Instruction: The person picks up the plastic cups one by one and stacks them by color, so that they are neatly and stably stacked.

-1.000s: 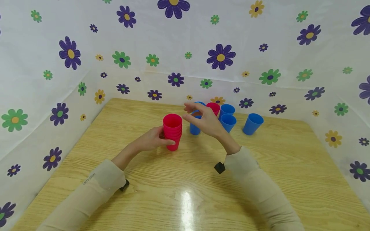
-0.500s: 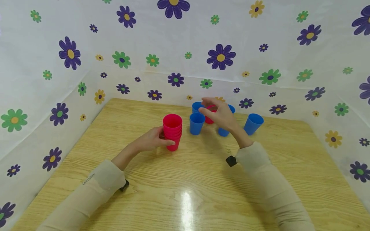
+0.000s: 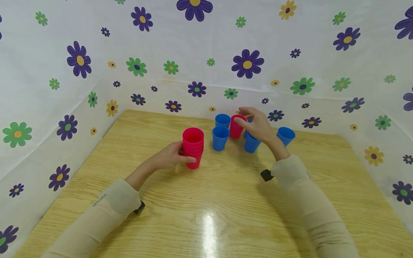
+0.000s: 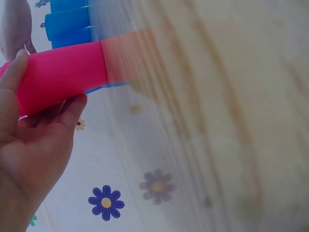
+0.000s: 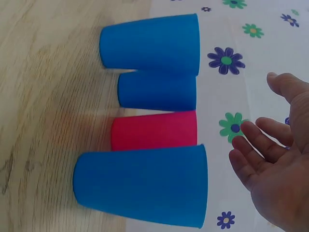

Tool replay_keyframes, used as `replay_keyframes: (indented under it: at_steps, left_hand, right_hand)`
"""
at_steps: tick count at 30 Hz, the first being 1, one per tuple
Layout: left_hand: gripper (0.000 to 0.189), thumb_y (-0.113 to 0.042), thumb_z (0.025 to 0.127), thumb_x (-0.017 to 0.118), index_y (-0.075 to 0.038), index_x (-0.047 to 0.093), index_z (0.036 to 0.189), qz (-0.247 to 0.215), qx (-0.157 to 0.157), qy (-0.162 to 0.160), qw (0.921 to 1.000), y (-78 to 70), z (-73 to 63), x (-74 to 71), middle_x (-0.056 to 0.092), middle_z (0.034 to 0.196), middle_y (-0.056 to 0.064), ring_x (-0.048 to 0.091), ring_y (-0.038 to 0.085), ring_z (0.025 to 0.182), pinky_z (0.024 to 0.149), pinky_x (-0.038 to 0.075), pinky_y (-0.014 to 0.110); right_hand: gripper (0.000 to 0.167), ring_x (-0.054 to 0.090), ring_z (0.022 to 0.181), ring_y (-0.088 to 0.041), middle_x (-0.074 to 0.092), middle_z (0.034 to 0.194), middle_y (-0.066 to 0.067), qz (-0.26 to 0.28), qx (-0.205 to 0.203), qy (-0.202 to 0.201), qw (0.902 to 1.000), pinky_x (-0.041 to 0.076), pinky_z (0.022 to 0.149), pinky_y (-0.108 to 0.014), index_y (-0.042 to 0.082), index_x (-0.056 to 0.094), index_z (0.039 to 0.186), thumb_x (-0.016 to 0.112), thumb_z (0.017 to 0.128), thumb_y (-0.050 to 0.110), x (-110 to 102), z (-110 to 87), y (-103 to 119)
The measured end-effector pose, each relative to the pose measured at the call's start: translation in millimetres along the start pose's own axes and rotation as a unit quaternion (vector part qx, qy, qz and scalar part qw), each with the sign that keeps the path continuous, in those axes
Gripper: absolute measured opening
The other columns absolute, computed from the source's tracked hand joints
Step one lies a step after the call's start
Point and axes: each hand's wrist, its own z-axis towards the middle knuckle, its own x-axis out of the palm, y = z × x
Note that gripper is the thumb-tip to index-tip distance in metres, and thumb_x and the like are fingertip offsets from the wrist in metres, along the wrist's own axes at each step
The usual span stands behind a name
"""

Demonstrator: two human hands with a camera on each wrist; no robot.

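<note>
My left hand point(image 3: 166, 156) grips a stack of nested red cups point(image 3: 193, 148) standing upright on the table, thumb on the near side and fingers behind. The left wrist view shows the lowest cup's smooth side with the fingers curled round it. My right hand point(image 3: 259, 125) hovers over the back group of cups, fingers loosely bent and holding nothing. Beneath its fingertips stands a single red cup point(image 3: 236, 132) with blue cups on both sides. In the right wrist view the hand point(image 5: 280, 159) is apart from the cup rims, and the red cup point(image 5: 154, 130) lies between blue ones.
A front-left blue cup point(image 3: 220, 139) and a back-left blue cup point(image 3: 222, 120) stand beside the red one. Under my right hand is a front-right blue cup point(image 3: 251, 144), with another partly hidden behind. A blue cup point(image 3: 286, 135) sits farther right. A flowered sheet point(image 3: 206, 96) walls the table.
My right hand has moved rightward along the cups, from above the left blue cups to above the single red cup. The left hand and its stack have stayed put.
</note>
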Motion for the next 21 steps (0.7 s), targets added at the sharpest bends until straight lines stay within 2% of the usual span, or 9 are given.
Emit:
replay_keyframes:
  at_steps: [6,14,21]
  left_hand:
    - [0.052,-0.018,0.096,0.075,0.000,0.052,0.139,0.006,0.002,-0.002,1.0000,0.7,0.2,0.1,0.066,0.126,0.013,0.062,0.028,0.112,0.101,0.051,0.043]
    - [0.052,-0.019,0.096,0.076,-0.001,0.052,0.138,0.006,-0.003,-0.004,1.0000,0.1,-1.0,-0.3,0.066,0.125,0.011,0.063,0.028,0.112,0.100,0.052,0.042]
    - [0.052,-0.019,0.096,0.076,-0.002,0.052,0.138,0.005,0.001,-0.005,1.0000,1.2,-0.6,-0.1,0.066,0.125,0.010,0.063,0.027,0.112,0.100,0.052,0.042]
  right_hand:
    - [0.055,0.052,0.131,-0.044,0.057,0.141,-0.026,-0.026,0.007,0.003,0.9996,0.043,0.108,-0.057,-0.006,0.052,0.144,0.069,0.101,0.023,-3,6.3,-12]
    - [0.060,0.047,0.136,-0.044,0.055,0.144,-0.026,-0.074,0.031,0.026,0.9964,0.040,0.110,-0.062,-0.004,0.051,0.146,0.069,0.100,0.029,-3,13.9,-26]
    - [0.062,0.044,0.138,-0.045,0.055,0.143,-0.026,-0.093,0.045,0.038,0.9939,0.039,0.111,-0.063,-0.004,0.051,0.147,0.070,0.099,0.031,0,20.4,-36]
